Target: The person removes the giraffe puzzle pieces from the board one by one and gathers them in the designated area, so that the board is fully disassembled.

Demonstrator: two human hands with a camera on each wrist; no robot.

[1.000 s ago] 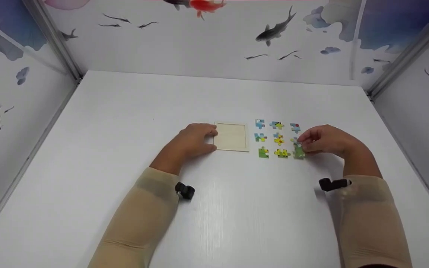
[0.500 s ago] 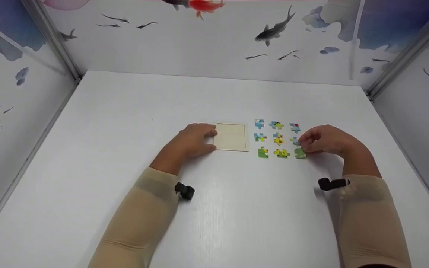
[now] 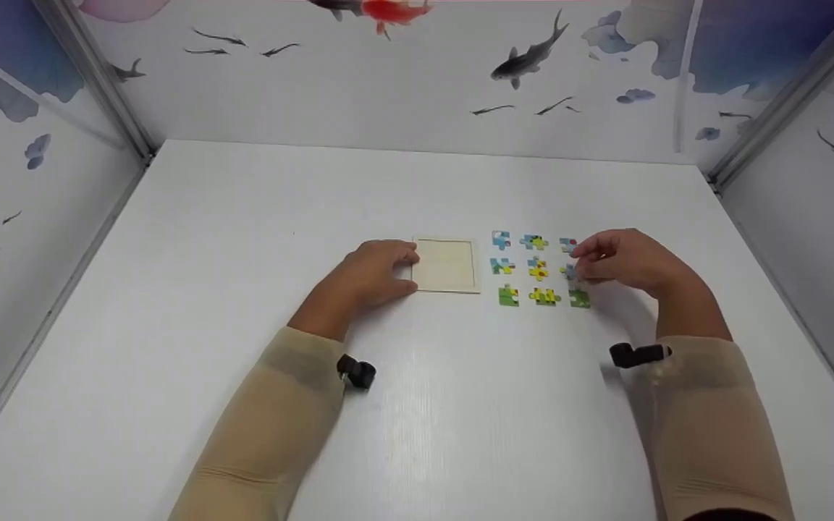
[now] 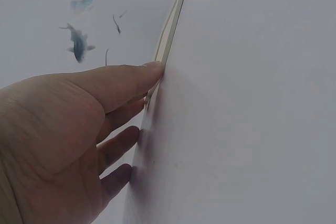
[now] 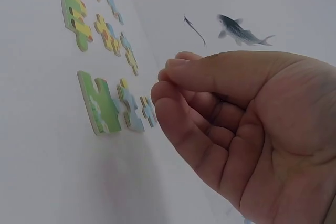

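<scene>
A shallow square wooden puzzle tray lies on the white table. My left hand is at its left side, thumb and fingers apart with their tips at the edge. In the left wrist view the thumb meets the tray's rim. To the tray's right lie several puzzle pieces in a three-by-three layout. My right hand hovers over its right column, thumb tip against curled fingers and nothing visible between them. It partly covers the blue top-right piece and the middle-right piece. A green corner piece shows below.
The remaining pieces, such as the yellow one in the centre, lie flat with gaps between them. White panels printed with fish enclose the table at the back and sides. A small black camera sits at the left wrist.
My right hand has moved up and slightly left from the green corner piece toward the top-right piece. The green piece was straightened and now lies uncovered. The left hand stays at the tray.
</scene>
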